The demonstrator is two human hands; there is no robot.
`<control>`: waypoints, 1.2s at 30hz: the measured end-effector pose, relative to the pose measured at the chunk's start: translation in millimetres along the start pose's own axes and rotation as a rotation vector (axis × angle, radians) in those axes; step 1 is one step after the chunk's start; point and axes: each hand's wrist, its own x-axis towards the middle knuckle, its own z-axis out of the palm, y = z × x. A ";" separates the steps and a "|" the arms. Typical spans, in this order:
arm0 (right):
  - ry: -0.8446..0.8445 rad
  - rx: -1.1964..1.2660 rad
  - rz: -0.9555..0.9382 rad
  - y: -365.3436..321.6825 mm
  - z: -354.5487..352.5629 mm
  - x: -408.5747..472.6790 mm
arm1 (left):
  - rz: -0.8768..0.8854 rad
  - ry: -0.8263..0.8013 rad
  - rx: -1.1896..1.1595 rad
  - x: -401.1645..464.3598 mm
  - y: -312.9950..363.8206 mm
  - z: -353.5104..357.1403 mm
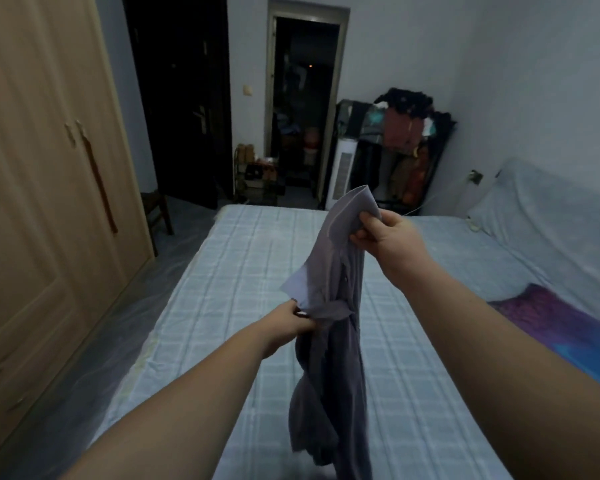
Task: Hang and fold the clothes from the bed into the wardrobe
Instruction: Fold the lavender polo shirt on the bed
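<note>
- Over the bed (257,258), seen from head height: two bare forearms reach fwd, holding a grey-lilac shirt (336,306) up in the air above the mattress.
- Right hand (378,230): fingers curled tight round the shirt's collar end, thumb on top; this is the higher grip, approx centre of view.
- Left hand (291,323): lower down, pinching a fold of the shirt near its pale flap; fingers closed on the cloth.
- Shirt hangs twisted and bunched btwn the two hands, its lower part dangling down twd the bottom edge of view. Cannot tell whether the hem touches the bed.
- Bed has a pale blue checked sheet; a purple and blue cloth (561,327) lies on its right side, well apart from the shirt.
- Wardrobe (42,168), light wood, doors closed, stands along the left, w/ a strip of floor btwn it and the bed.
- Far wall: a dark open doorway (305,109); just right of it, a rack (406,147) piled w/ clothes.
</note>
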 end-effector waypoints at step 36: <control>0.043 -0.533 -0.191 -40.6 -82.9 -48.6 | -0.155 -0.221 -0.174 -37.9 133.6 -48.4</control>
